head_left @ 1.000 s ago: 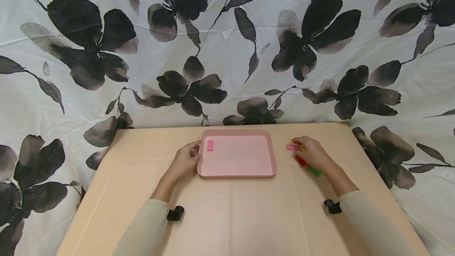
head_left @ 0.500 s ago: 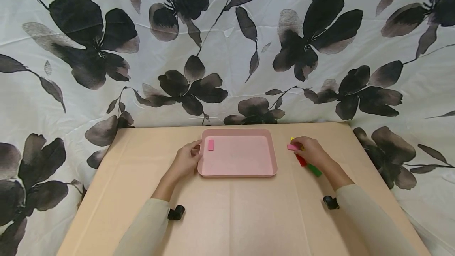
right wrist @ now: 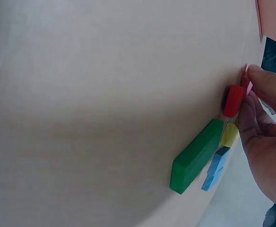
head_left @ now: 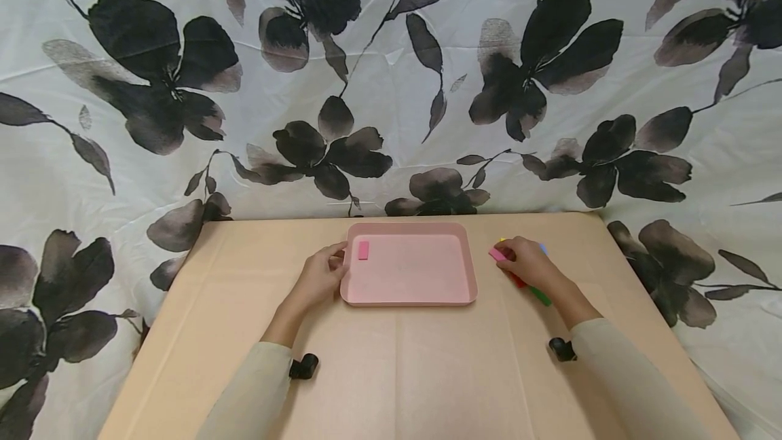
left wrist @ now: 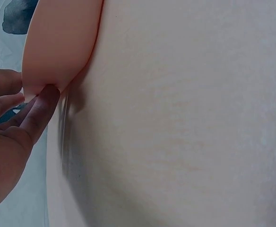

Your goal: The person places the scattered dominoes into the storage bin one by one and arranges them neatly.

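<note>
A pink tray lies on the table, with a small bright pink block in its upper left part. My left hand grips the tray's left edge, thumb against its outer wall in the left wrist view. To the right of the tray, my right hand pinches another pink block between thumb and fingers. Around that hand in the right wrist view are a red block, a long green block, a yellow block and blue blocks. The hand partly hides this group in the head view.
The tan table ends at a back edge just behind the tray. A white cloth with dark flowers hangs behind it. Each wrist carries a small black camera, the left one and the right one.
My right hand has shifted slightly, and the pink block in it has turned and moved a little left. A bit of blue now shows behind that hand. The left hand and tray stay put.
</note>
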A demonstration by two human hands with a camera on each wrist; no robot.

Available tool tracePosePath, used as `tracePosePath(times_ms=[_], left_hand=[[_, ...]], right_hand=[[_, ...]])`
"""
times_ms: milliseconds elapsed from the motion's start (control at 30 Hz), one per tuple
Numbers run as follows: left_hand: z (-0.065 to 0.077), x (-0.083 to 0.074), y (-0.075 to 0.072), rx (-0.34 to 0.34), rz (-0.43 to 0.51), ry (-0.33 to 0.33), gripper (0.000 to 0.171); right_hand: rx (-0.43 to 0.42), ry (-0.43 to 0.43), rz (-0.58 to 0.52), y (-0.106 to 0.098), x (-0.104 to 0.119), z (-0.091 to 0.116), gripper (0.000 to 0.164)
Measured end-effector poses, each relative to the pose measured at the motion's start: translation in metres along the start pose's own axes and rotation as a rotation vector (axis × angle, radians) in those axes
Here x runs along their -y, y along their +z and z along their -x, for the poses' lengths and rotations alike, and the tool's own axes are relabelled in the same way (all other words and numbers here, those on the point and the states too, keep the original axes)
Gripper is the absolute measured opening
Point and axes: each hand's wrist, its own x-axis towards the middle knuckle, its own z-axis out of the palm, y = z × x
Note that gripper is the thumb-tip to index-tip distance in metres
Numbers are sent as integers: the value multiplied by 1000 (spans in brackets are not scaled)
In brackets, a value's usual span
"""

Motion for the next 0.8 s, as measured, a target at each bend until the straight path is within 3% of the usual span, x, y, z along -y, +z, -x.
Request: tracePosePath(times_ms=[800], left_hand=[[-1,0,-1,7,-14,3,55]], right_hand=[[95,-13,-80,0,3,-1,48]])
